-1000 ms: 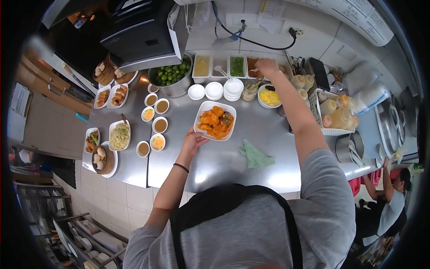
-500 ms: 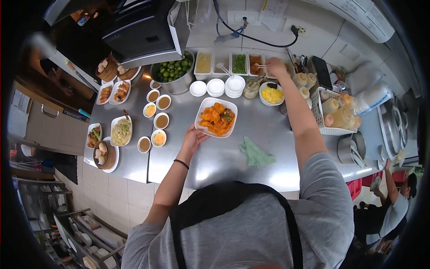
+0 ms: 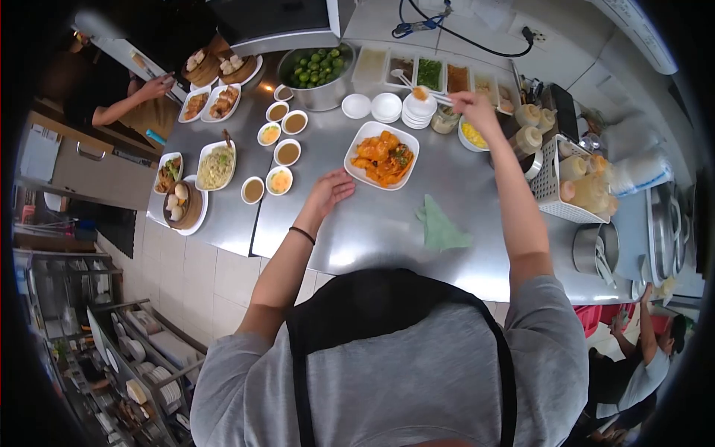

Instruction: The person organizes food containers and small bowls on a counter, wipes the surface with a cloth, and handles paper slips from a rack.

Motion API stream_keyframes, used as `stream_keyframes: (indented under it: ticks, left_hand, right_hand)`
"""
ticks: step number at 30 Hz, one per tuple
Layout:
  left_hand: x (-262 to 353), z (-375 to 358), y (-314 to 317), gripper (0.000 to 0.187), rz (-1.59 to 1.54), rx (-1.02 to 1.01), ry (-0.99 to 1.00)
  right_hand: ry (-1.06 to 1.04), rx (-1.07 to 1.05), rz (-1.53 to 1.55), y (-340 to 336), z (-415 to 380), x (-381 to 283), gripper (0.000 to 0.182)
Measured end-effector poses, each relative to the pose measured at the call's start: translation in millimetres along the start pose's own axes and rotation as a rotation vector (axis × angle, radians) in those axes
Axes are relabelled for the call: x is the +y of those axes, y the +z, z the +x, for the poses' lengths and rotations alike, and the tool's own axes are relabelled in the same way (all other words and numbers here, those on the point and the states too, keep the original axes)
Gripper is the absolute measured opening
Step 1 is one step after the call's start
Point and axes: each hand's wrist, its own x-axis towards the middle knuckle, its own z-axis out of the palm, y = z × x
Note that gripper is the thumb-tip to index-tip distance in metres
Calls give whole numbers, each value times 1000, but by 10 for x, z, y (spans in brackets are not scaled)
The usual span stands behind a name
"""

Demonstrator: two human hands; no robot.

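A white square bowl [image 3: 355, 165] of orange-sauced pieces with green bits sits on the steel counter. Just left of its lower edge, my left hand [image 3: 330, 192] is open with fingers extended, apart from the bowl. My right hand [image 3: 477, 113] grips a white spoon [image 3: 439, 97] by its handle, above the stacked small white dishes [image 3: 419, 109]. An orange-brown topping [image 3: 421, 93] rests on the spoon's end. Behind are topping containers, including one of chopped green herbs [image 3: 430, 74] and one of orange-brown topping [image 3: 457, 78].
Sauce cups [image 3: 287, 153], a noodle or rice dish [image 3: 217, 165] and a bamboo steamer [image 3: 183, 206] stand left. A pot of green citrus [image 3: 316, 71] is behind. A green cloth [image 3: 445, 226] lies in front; a bottle basket [image 3: 555, 175] stands right. Another person's hand [image 3: 156, 87] shows far left.
My left hand has let go of the bowl and opened beside it. My right hand has lifted the spoon out of the container with topping on it. The camera view has shifted.
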Motion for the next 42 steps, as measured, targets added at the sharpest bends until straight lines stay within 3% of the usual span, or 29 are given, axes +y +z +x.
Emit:
stream_keyframes:
  ticks: [3, 5, 10, 14, 15, 17, 20, 22, 25, 26, 29, 31, 32, 33, 36, 39, 41, 42]
  left_hand:
    - [-8, -3, -37, 38, 4, -9, 13]
    - [0, -15, -18, 38, -5, 8, 17]
    - [-7, 44, -24, 39, -23, 32, 42]
    - [67, 87, 56, 40, 10, -1, 23]
    - [97, 112, 100, 41, 22, -5, -17]
    - [150, 185, 149, 39, 41, -41, -24]
    - [170, 288, 175, 35, 93, -45, -22]
    - [161, 289, 190, 31, 121, 32, 8]
    - [199, 106, 135, 28, 121, 114, 47]
    - [243, 42, 65, 27, 155, 85, 40]
    - [331, -100, -370, 22, 49, 31, 50]
    - [617, -282, -666, 23, 40, 30, 55]
    - [795, -361, -830, 25, 42, 18, 51]
    - [959, -394, -1016, 24, 43, 36, 105]
    - [1577, -471, -1272, 22, 2, 162, 263]
    - [2044, -53, -1665, 23, -55, 142, 303]
    - [2272, 308, -1752, 22, -153, 313, 447]
    - [2356, 486, -1762, 22, -150, 299, 448]
  right_hand:
    - [-115, 2, -162, 439, -427, -271, 25]
    - [-515, -17, -620, 643, -652, -455, 27]
    - [-729, 82, -819, 592, -607, -686, 20]
    - [-390, 396, -945, 5, -119, -770, 13]
    - [-392, 406, -955, -136, 53, -670, 13]
    - [-160, 357, -1229, -336, 381, -274, 14]
    - [-205, 229, -1327, -449, 711, 276, 17]
    - [-431, 413, -1289, -414, 590, 175, 28]
    - [-393, 372, -900, -230, 201, -429, 30]
    - [-489, 380, -799, -186, 39, -534, 28]
    - [-272, 237, -477, -22, -510, -735, 19]
    - [-353, 154, -509, 39, -806, -499, 19]
    - [-195, 87, -450, 127, -1020, -557, 17]
    - [-298, 48, -536, 135, -1156, -373, 16]
    - [-89, 37, -494, 338, -1577, -216, 15]
    - [-10, 49, -521, 534, -1855, -119, 15]
    - [1, 61, -563, 667, -1982, -85, 14]
    - [14, 75, -564, 736, -2025, -71, 14]
